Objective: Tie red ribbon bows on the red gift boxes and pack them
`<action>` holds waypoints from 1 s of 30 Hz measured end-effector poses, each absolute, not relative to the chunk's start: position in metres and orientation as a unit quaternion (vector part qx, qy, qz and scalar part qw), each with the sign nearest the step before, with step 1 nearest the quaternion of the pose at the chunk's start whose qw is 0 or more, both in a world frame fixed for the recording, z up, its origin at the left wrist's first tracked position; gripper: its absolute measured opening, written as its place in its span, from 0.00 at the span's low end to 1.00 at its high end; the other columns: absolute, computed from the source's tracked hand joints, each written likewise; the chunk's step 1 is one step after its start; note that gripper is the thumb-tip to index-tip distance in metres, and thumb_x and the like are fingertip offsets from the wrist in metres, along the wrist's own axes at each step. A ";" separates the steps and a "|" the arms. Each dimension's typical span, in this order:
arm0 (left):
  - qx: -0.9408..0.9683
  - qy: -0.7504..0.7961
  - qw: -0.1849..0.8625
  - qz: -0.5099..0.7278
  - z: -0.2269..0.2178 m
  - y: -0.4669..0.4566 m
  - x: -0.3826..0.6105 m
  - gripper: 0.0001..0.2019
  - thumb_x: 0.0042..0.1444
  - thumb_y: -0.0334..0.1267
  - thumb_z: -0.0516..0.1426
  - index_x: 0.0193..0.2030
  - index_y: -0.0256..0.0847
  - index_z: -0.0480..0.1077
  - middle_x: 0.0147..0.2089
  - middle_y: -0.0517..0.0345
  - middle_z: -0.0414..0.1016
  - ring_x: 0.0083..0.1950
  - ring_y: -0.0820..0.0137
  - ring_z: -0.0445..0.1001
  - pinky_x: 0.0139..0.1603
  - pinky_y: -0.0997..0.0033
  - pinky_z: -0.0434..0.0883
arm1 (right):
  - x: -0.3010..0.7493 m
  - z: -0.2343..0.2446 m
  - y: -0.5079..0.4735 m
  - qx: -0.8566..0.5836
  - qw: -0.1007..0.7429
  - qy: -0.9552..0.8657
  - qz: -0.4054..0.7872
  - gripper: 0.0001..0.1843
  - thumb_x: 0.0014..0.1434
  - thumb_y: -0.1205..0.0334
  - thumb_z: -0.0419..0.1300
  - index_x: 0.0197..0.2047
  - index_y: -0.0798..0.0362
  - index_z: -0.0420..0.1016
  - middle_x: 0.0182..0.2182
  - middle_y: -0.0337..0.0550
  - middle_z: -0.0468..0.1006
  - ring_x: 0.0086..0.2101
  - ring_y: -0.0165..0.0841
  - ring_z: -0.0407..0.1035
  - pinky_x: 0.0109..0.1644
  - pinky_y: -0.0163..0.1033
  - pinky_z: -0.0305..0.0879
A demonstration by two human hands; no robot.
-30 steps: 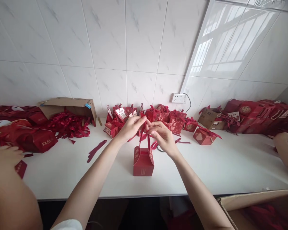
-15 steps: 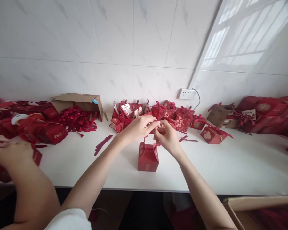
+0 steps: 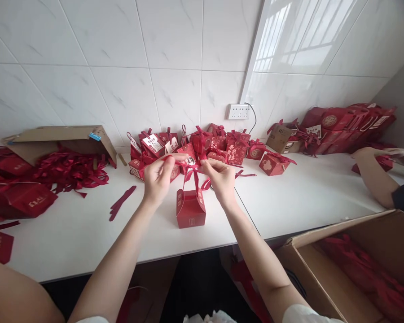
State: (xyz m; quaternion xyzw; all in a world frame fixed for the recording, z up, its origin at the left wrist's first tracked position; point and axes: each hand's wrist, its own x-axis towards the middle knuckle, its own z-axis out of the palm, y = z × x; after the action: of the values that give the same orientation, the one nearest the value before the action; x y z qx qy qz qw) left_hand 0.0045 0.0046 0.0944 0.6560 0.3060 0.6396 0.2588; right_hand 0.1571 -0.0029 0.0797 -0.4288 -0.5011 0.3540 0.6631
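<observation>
A small red gift box (image 3: 191,210) with gold lettering stands on the white table in front of me. From its top a red ribbon (image 3: 191,172) rises, and its ends stretch between my two hands. My left hand (image 3: 159,176) pinches one end, thumb against fingers, left of the box. On the other side my right hand (image 3: 218,177) pinches the other end. Both hands are raised above the box, a little apart. A crossing in the ribbon shows midway between them.
Finished-looking red boxes (image 3: 237,148) crowd the wall behind. Left stands a cardboard box (image 3: 59,134) with a heap of red ribbons (image 3: 70,168); ribbon strips (image 3: 121,202) lie nearer. A large open carton (image 3: 303,264) is at lower right. Other people's arms (image 3: 373,175) work at both sides.
My hands were close together over the box; now they are apart with the ribbon drawn between them. The view has turned right, bringing the carton and another person's arms further into sight.
</observation>
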 end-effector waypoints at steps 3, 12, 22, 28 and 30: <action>0.528 0.305 0.321 0.724 0.069 0.005 -0.001 0.15 0.58 0.47 0.54 0.37 0.39 0.76 0.40 0.51 0.78 0.40 0.66 0.77 0.42 0.67 0.74 | 0.167 0.066 -0.005 -0.476 0.679 -0.467 0.308 0.12 0.50 0.54 0.62 0.29 0.55 0.79 0.29 0.42 0.80 0.33 0.35 0.75 0.40 0.39 0.70; 0.294 0.433 0.399 0.753 0.007 -0.004 -0.042 0.14 0.48 0.46 0.60 0.33 0.35 0.75 0.41 0.46 0.78 0.44 0.64 0.75 0.43 0.66 0.72 | 0.227 -0.003 -0.017 -0.538 0.721 -0.288 0.328 0.14 0.42 0.57 0.68 0.31 0.57 0.78 0.27 0.43 0.79 0.32 0.35 0.74 0.42 0.42 0.72; 0.188 0.496 0.439 0.725 -0.020 -0.004 -0.059 0.07 0.55 0.36 0.54 0.33 0.37 0.72 0.43 0.49 0.76 0.47 0.72 0.74 0.39 0.79 0.71 | 0.245 -0.031 -0.026 -0.546 0.725 -0.278 0.314 0.14 0.45 0.58 0.66 0.35 0.57 0.73 0.30 0.42 0.76 0.34 0.33 0.73 0.47 0.47 0.72; 0.176 0.530 0.466 0.686 -0.035 -0.008 -0.073 0.06 0.55 0.34 0.54 0.33 0.35 0.71 0.43 0.47 0.75 0.46 0.69 0.74 0.42 0.74 0.73 | 0.262 -0.041 -0.039 -0.579 0.691 -0.294 0.318 0.16 0.44 0.57 0.65 0.36 0.55 0.70 0.31 0.42 0.74 0.33 0.35 0.72 0.48 0.50 0.70; 0.239 0.584 0.441 0.638 -0.029 -0.014 -0.086 0.04 0.52 0.34 0.57 0.34 0.37 0.71 0.45 0.47 0.74 0.48 0.65 0.73 0.44 0.69 0.73 | 0.267 -0.036 -0.050 -0.640 0.633 -0.339 0.273 0.18 0.45 0.57 0.65 0.39 0.54 0.69 0.37 0.47 0.73 0.36 0.38 0.70 0.46 0.50 0.69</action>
State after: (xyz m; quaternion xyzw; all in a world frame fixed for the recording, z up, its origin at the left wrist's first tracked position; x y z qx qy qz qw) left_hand -0.0856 -0.0144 -0.0295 0.2385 0.5838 0.6384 0.4414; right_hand 0.2666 -0.0499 -0.0358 -0.6400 -0.3392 0.2728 0.6332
